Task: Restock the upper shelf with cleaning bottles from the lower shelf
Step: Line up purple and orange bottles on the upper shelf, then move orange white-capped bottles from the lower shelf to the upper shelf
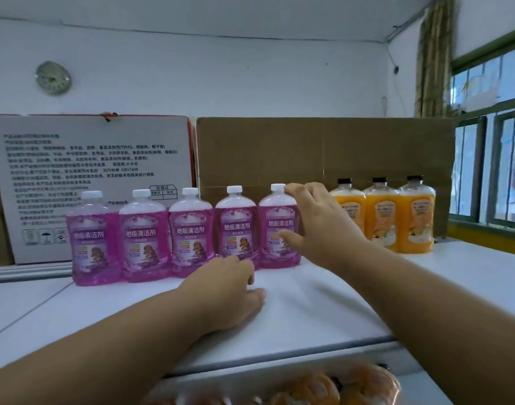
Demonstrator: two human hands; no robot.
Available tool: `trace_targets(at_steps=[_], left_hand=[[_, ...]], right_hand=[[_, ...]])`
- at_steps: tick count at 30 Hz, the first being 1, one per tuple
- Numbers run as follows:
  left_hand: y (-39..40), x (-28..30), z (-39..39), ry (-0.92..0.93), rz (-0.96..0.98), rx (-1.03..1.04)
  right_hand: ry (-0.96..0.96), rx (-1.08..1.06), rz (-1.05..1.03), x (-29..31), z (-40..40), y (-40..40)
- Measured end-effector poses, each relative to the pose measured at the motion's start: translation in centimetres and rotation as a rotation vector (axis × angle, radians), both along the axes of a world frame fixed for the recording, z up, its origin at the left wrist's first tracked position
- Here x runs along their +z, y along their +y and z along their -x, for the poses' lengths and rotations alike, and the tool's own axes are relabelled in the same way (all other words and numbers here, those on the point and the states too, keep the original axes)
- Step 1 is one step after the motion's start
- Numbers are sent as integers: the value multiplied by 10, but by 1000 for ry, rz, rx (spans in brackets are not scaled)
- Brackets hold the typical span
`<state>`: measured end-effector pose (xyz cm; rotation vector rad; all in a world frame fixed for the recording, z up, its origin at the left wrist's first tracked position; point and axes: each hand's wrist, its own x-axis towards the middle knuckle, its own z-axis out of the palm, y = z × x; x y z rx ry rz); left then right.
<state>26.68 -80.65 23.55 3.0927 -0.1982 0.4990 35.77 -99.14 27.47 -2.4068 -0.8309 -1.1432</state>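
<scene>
Several purple floor-cleaner bottles with white caps stand in a row on the white upper shelf (323, 311). My right hand (314, 220) grips the rightmost purple bottle (275, 211), fingers over its shoulder and thumb on the label. My left hand (230, 290) rests palm down on the shelf just in front of the fourth purple bottle (236, 226), fingers curled, holding nothing. Three orange bottles with black caps (382, 217) stand to the right of my right hand.
A white printed carton (89, 171) and a brown cardboard box (323, 153) stand behind the bottles. A window (499, 159) is at the right. Below the shelf's front edge, orange bottle tops (309, 390) show blurred.
</scene>
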Motion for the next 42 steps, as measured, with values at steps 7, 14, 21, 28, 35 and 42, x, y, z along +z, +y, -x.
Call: trace_targets(at_steps=[7,14,21,28,35,42], left_hand=[[-28,-5,57,-208,123,-54],[-73,-58,134,-501,206,-35],[-97,-145,188,-432,296,48],[-77,-223,175,-162,356,156],[-30,-271,99,161,342,266],[-9,-293,21,288,340,506]], right_hand=[[-91,56,-94,6,79,-16],[-69,252,-147,-17,153,-42],[97,456,-54,-93,213,-64],[250,408,-29,-157,217,-59],[420,218,-18,-205,191,-37],[508,51,-37,-232,168,-28]])
